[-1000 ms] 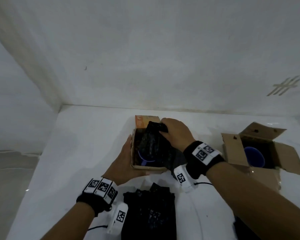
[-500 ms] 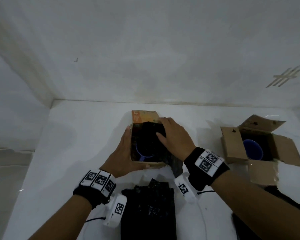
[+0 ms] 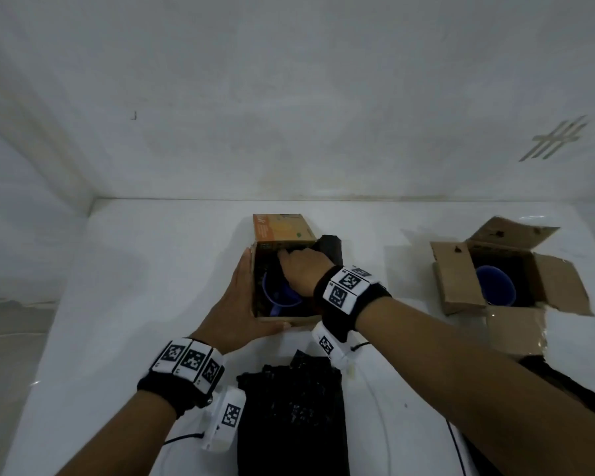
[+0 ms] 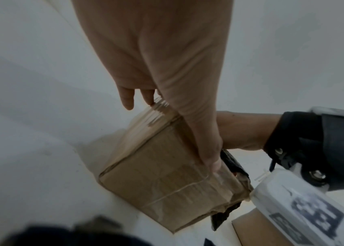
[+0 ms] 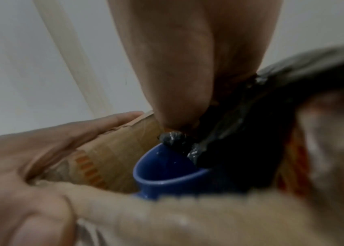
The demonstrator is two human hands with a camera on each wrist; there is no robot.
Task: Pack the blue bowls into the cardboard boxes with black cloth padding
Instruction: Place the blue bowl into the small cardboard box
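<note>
My left hand [image 3: 236, 310] lies flat against the left side of the small box [image 3: 282, 235], with my thumb along its near edge, fingers straight. I hold it that way so the box does not slide on the table [image 3: 145, 269] while I work inside it. My right hand [image 3: 303, 269] is down in the box, fingers curled into the black cloth [image 5: 240, 133], pushing it in next to the blue bowl [image 5: 167, 169]. The bowl sits in the box, close to the left wall. The cloth goes between the bowl and the cardboard so the bowl will not bump and break, I think. A bit of the cloth pokes out over the far right corner, so it is not all tucked in. Another bowl [image 3: 495, 286] already sits in the open box [image 3: 457, 280] on the right, with dark cloth around it. More black cloth [image 3: 292, 417] waits on the table near me.
</note>
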